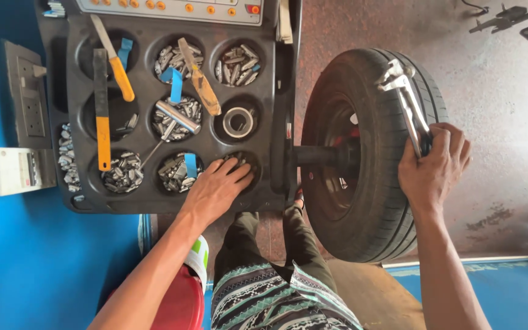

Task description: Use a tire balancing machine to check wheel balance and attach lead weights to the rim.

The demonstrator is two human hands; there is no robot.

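A black tyre on a dark rim [371, 153] is mounted on the shaft of a balancing machine. My right hand [432, 165] grips the dark handles of metal pliers [406, 104], whose jaws rest on the tyre's tread. My left hand [218, 189] lies palm down in a round pocket of the black tool tray [148, 30], fingers spread over small metal weights [236, 160]. Whether it has picked one up is hidden.
Other tray pockets hold several grey weights [236, 64], a tape roll [238, 121], yellow-handled tools [103, 134] and a hammer [175, 116]. A control panel [172, 9] tops the tray. Blue wall with sockets [29, 98] at left; my patterned trousers [264, 293] and a red container [181, 302] below.
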